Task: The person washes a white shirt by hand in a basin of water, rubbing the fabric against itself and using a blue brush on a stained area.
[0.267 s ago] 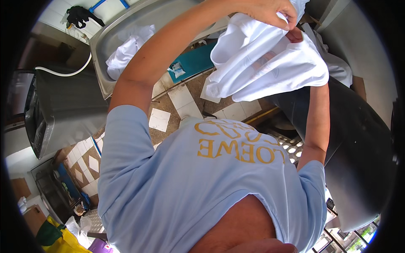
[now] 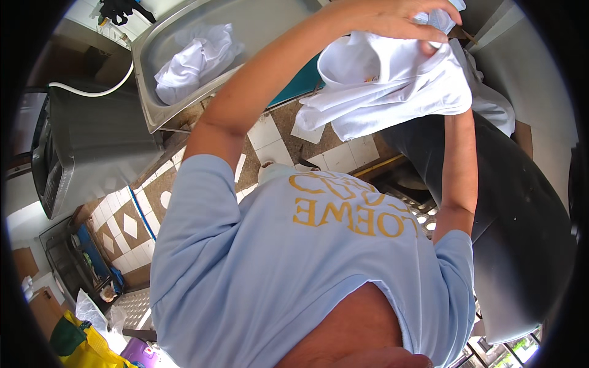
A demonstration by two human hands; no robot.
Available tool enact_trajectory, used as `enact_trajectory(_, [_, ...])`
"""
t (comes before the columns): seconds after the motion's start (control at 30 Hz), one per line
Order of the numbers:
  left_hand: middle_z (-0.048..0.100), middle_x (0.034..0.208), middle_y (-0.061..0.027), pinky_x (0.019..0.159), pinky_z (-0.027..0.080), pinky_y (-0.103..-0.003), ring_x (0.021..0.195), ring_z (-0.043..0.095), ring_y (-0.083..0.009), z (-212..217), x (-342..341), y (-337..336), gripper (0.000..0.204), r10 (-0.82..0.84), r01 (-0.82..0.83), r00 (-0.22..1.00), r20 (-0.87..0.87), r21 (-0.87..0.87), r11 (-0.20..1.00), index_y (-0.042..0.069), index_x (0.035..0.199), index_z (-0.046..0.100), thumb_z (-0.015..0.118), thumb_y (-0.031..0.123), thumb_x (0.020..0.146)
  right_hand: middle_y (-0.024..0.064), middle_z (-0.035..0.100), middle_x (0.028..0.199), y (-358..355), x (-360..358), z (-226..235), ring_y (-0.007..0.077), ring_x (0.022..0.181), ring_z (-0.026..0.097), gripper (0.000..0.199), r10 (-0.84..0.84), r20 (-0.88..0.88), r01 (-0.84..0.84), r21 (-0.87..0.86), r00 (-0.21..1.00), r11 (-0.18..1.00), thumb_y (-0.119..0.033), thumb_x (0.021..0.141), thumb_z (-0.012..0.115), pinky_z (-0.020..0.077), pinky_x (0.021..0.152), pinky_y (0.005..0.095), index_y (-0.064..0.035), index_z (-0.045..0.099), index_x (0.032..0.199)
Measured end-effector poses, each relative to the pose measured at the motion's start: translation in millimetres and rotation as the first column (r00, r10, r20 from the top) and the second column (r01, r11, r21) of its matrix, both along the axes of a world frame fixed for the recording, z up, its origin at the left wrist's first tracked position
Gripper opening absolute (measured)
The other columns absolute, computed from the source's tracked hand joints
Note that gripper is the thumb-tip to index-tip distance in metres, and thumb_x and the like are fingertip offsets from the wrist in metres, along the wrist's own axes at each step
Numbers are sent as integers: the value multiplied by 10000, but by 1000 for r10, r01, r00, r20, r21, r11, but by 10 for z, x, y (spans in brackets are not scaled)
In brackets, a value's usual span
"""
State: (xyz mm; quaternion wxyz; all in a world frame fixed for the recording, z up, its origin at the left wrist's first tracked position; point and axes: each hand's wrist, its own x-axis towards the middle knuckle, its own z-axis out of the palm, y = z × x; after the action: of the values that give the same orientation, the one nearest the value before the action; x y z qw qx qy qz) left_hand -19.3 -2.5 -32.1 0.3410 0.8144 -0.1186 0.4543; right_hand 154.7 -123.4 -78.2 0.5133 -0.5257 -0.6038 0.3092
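A white T-shirt (image 2: 402,95) hangs in folds at the upper right, a small print showing inside its opening. My right forearm rises behind it. Most of my right hand (image 2: 427,48) is covered by the cloth; a bit of finger shows at the shirt's upper edge, closed on the fabric. Above, my left hand (image 2: 399,19) reaches across from the left. Its thumb lies by the shirt's top edge and its fingers are spread apart, with pale blue cloth (image 2: 438,20) showing between them.
Another white garment (image 2: 199,61) lies crumpled in a metal sink (image 2: 144,92) at the upper left. A dark appliance (image 2: 98,156) with a white hose stands at left. A large black rounded object (image 2: 509,214) fills the right side. Tiled floor (image 2: 267,138) lies below.
My left hand has parted its fingers from their pinch on the T-shirt and moved slightly right. The shirt's folds have shifted, and its lower edge sits a little higher.
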Motion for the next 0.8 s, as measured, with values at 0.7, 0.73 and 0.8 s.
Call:
enact_trajectory(0.7, [522, 836, -47, 630, 403, -282, 731, 498, -154, -1644, -978, 297, 145, 63, -194, 869, -490, -222, 956, -4, 894, 603, 630, 112, 810, 169, 608, 1186, -700, 881, 760, 299, 1065, 587, 680, -368, -437, 318, -186, 821, 930, -456, 824, 670, 462, 952, 438, 60, 517, 1239])
enact_trajectory(0.73, [514, 823, -42, 663, 413, -294, 744, 500, -156, -1604, -977, 324, 150, 71, -201, 860, -506, -209, 957, -8, 886, 598, 634, 117, 810, 169, 605, 1191, -704, 887, 744, 299, 1069, 585, 680, -378, -435, 324, -195, 817, 926, -458, 825, 668, 461, 954, 438, 59, 517, 1240])
enact_trajectory(0.8, [520, 814, -41, 679, 422, -292, 753, 502, -156, -1599, -928, 398, 148, 38, -180, 868, -495, -241, 954, -4, 882, 598, 632, 124, 815, 170, 599, 1200, -718, 894, 750, 299, 1077, 579, 681, -398, -434, 339, -210, 808, 917, -463, 826, 665, 458, 956, 438, 57, 517, 1241])
